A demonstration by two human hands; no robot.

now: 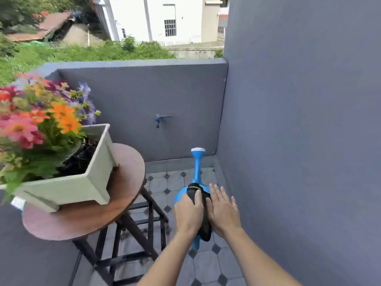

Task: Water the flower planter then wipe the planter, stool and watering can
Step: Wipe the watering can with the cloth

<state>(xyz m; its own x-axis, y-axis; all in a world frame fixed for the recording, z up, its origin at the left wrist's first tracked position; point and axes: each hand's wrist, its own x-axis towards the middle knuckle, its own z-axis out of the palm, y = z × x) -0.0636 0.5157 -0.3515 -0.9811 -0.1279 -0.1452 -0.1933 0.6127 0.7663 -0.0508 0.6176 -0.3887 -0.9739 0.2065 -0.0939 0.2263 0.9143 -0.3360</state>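
Grey-walled balcony corner; floor (pixel 208 265) of pale octagonal tiles with small dark diamond insets. Blue tap (pixel 161 119) on the far wall (pixel 144 96). White building and greenery beyond the parapet.

Writing: none legible on any item.

Can (pixel 197 172): blue, white rose at spout tip, spout pointing toward the far wall; over the floor, right of the stool. Whether it rests on the tiles cannot be told.

Cloth (pixel 204 215): black, draped over the can's body.

Left hand (pixel 188 211): fingers curled over the cloth, pressing it on the can.

Right hand (pixel 223 209): flat, fingers spread, grasping nothing; thumb side touching the cloth.

Stool (pixel 115 199): round brown wooden top, dark legs, left of the can.

Planter (pixel 68 188): pale green box on the stool top, holding orange, pink and purple flowers (pixel 41 120).
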